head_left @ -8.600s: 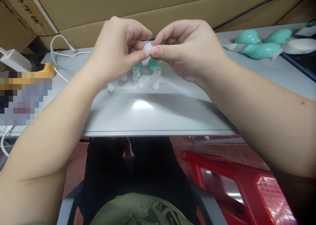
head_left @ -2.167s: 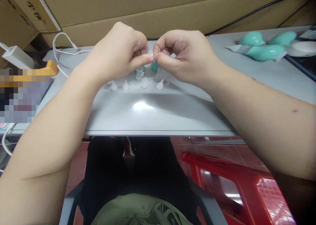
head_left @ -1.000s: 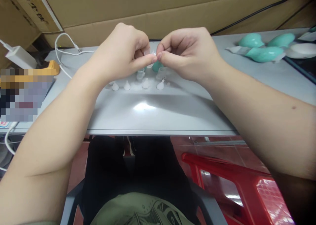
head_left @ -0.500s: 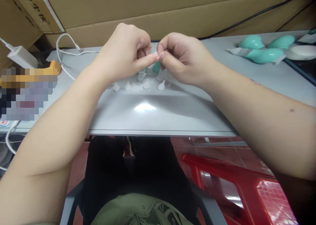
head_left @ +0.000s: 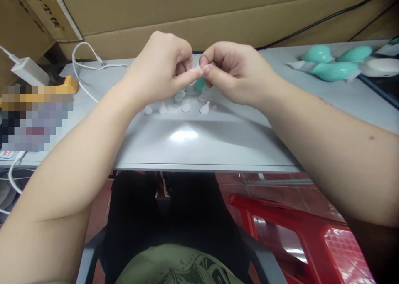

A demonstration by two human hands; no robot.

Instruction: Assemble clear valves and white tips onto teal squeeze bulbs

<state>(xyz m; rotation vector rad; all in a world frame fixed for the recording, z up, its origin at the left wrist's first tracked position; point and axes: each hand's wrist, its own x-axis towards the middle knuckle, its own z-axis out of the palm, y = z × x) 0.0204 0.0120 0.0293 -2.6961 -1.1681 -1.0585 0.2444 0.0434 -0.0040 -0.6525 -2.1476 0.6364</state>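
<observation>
Clear piece (head_left: 194, 65) between our left hand (head_left: 171, 61) and right hand (head_left: 238, 67); both pinch it; long axis (mostly hidden) unclear.

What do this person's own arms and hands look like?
Left hand and right hand are ungloved, with no ring or watch visible. Left forearm and right forearm are bare, the right with a small spot. The shirt is olive green with a dark print.

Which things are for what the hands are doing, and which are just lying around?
Probably for the job:
- clear piece, between left hand and right hand
- clear cups
- white cones

Probably just lying around:
- charger
- red stool
- black cable
</observation>
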